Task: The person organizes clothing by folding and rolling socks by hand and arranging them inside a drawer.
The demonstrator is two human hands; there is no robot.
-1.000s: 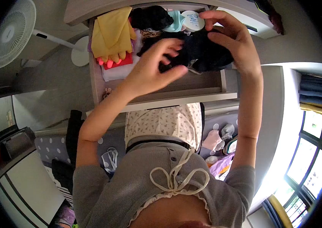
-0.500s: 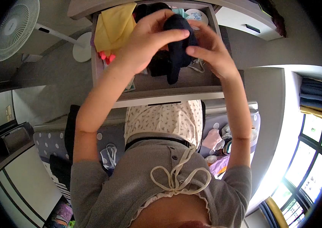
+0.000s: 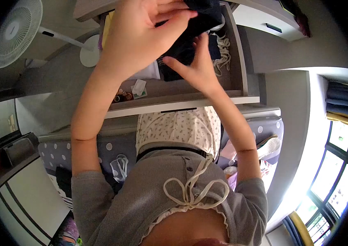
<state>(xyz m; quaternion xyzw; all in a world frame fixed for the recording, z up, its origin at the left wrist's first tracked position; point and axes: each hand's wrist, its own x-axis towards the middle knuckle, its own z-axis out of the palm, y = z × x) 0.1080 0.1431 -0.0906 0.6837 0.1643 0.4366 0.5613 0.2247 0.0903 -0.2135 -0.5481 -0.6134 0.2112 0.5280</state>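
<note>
My left hand (image 3: pixel 149 35) is raised over the open drawer (image 3: pixel 174 88), its thumb and fingers closed on a dark navy piece of cloth (image 3: pixel 207 18) at the top of the view. What kind of garment it is I cannot make out. Lower and to the right, my right hand (image 3: pixel 196 67) has its thumb and forefinger spread apart above dark folded fabric (image 3: pixel 172 69) in the drawer. White cords (image 3: pixel 223 55) lie beside that fabric on the right. A white folded cloth (image 3: pixel 147 73) shows under my left wrist.
Small items, among them a white packet (image 3: pixel 139 87), lie in the drawer's front left corner. A white fan (image 3: pixel 16 35) stands at the left. Between the drawer and my body is a polka-dot surface (image 3: pixel 260 123) with clothes on it. Windows (image 3: pixel 334 180) are at the right.
Both hands were on the dark cloth; now only the left grips it, raised nearer the camera. The right hand has come off it, moving left and down over the drawer's contents.
</note>
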